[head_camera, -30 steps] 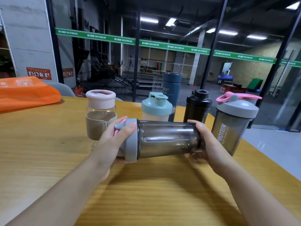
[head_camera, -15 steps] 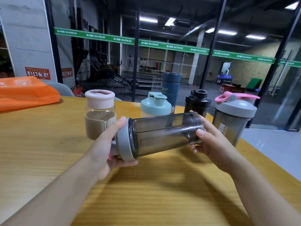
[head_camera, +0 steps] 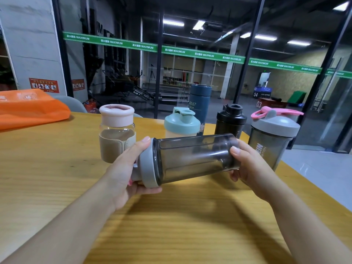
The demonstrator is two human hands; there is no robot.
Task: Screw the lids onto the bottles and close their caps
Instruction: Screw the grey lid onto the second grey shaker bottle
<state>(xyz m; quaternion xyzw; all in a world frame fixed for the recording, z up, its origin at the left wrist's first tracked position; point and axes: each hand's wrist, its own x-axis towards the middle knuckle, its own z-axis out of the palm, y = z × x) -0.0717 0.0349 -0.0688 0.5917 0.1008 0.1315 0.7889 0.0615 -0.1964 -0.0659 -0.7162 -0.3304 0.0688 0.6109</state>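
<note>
At frame centre, the shaker (head_camera: 194,159) lies sideways above the counter (head_camera: 57,168) — left hand (head_camera: 125,172) wrapped around its lid (head_camera: 149,164), right hand (head_camera: 247,166) clasping the base. If the threads sit crooked, twisting could jam the lid — or loosen the grip.

Smoky shaker bottle (head_camera: 194,159) held sideways above table (head_camera: 57,178); L hand (head_camera: 129,168) on grey lid (head_camera: 147,164), R hand (head_camera: 247,168) at base.

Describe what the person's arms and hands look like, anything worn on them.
Both forearms are bare with no sleeves in view. The left hand and right hand wear no gloves, and no rings, watch or bracelet show. Fingernails look short and unpainted.
</note>
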